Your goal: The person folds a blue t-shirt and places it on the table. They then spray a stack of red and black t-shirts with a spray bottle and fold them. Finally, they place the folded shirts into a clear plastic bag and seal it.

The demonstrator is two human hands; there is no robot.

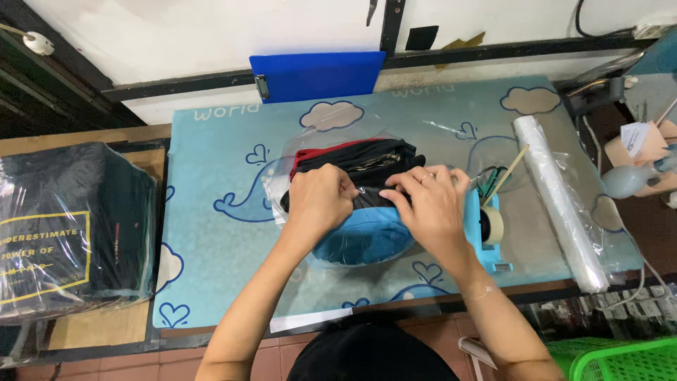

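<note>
Clear plastic everywhere on this one; I'm looking straight down at a light blue desk mat (211, 176) with whale and cloud doodles, and both hands are busy on a clear plastic bag (331, 141) stuffed with folded dark clothing (367, 159), black with a strip of red along the top edge; the bundle sits mid-mat, just left of a blue tape dispenser (486, 229). Left hand (317, 201) is curled over the near edge of the bag, fingers pinching the plastic; right hand (430, 201) is doing the same right next to it, fingertips tucked onto the bag's edge, so both are gripping the bag rather than lying loose; the two hands are almost touching each other. A blue whale print (363, 240) on the mat peeks out just below the wrists.

Other bits: a roll of clear plastic film (557, 197) lies diagonally on the right side of the mat; a blue clipboard (317, 74) leans at the back edge; a big stack of black garments wrapped in plastic (70, 226) sits off to the left; a green basket (620, 360) pokes in bottom right.
</note>
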